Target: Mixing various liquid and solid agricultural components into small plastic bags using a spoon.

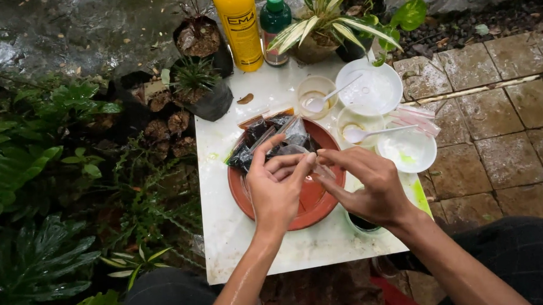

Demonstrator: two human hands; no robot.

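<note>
Small clear plastic bag, thin and crumpled, pinched between fingertips of both hands above round terracotta-red dish. Contents of bag not discernible. Several similar small packets, clear with dark filling, heaped at far-left rim of same dish, just beside the held bag.

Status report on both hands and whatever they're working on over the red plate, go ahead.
Left hand and right hand pinching a small clear plastic bag together. Over the red plate, dark packets beside. Nothing blocking.
</note>
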